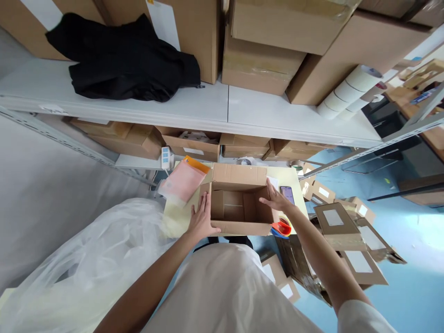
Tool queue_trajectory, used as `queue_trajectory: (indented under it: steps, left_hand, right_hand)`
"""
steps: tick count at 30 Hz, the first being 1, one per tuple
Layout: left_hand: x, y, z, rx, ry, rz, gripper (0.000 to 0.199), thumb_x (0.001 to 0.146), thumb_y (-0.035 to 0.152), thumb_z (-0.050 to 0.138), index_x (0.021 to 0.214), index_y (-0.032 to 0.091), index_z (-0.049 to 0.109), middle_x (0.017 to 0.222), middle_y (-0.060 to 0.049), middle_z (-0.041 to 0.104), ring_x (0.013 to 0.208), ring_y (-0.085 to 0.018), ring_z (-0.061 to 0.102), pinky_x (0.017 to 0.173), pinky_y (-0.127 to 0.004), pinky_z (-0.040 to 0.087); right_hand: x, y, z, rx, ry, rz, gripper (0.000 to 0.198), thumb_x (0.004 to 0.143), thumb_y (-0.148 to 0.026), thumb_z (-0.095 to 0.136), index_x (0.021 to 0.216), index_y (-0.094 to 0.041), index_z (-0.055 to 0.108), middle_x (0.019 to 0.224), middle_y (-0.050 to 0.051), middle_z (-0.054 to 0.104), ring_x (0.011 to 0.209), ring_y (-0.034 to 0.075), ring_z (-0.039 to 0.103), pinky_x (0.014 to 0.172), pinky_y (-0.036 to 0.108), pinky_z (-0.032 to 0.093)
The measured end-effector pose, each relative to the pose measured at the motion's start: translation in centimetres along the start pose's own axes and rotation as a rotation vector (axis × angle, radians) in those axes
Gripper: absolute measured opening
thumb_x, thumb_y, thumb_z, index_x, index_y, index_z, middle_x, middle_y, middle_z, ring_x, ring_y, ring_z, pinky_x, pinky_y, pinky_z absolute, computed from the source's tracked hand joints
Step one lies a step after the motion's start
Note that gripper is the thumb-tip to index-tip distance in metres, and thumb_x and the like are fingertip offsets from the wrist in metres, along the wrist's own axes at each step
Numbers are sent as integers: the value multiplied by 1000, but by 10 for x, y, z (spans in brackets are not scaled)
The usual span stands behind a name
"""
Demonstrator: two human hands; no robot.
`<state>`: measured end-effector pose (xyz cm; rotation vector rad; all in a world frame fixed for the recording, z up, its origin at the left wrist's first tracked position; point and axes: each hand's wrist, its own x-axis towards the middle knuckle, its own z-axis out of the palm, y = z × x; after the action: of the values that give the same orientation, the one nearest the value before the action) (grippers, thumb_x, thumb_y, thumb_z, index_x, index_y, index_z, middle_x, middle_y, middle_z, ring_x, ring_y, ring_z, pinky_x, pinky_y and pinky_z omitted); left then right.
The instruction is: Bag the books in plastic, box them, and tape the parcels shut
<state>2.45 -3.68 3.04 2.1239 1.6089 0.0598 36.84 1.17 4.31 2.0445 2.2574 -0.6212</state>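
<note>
Storage corner in grey and blue

A plain, pale grey wall [69, 180] fills the left side of the room. Across the far side stands metal shelving, its light grey upper shelf [208, 101] made of two panels meeting at a dark seam. Large cardboard cartons [263, 64] stand along it. A lower shelf [135, 162] shows beneath, and a perforated steel post [69, 136] runs down the left end. Against the shelving sits a pale yellow table [176, 219]. To the right spreads a smooth blue floor [412, 203], where a white glare [433, 229] reflects bright light near the picture's edge. Beyond the shelving, a brown wooden desk [400, 99] appears, with dark furniture of unclear form beside it.
</note>
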Motion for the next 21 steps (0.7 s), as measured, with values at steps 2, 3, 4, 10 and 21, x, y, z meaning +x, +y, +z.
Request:
queue_trajectory:
  steps: [2,3,4,10,21]
  left_hand:
    - [3,-3,1,-24,29,12,142,56,40,81,147,16,-26,159,-23,7,147,-37,9,112,-61,20]
    - [4,-4,0,-33,39,17,141,56,39,81,148,17,-24,159,-22,8,147,-37,10,112,-60,21]
    - [5,-5,0,-41,43,22,141,56,38,82,149,17,-21,159,-22,10,146,-38,10,112,-60,21]
    - [21,-11,-2,-131,40,56,145,51,36,86,151,18,-17,159,-23,7,146,-41,7,110,-64,22]
    - [10,-82,12,-678,300,-94,80,86,57,50,150,18,23,159,-16,17,148,-29,13,119,-46,16]
  right_hand:
    - [-8,3,19,145,60,33,82,94,-55,29,153,-9,-7,159,21,15,147,30,16,116,53,19]
    - [-15,1,26,189,121,53,79,96,-53,24,152,-9,-9,160,21,8,148,28,9,116,52,20]
    - [-25,-2,33,222,184,72,76,97,-51,21,152,-9,-10,160,21,2,149,28,1,116,51,20]
    - [-93,-29,60,290,213,-36,101,86,-56,53,152,-18,-13,161,17,-3,148,31,2,116,51,24]
    - [-87,-39,65,359,345,93,110,76,-66,61,153,-12,5,157,23,19,145,34,20,114,52,29]
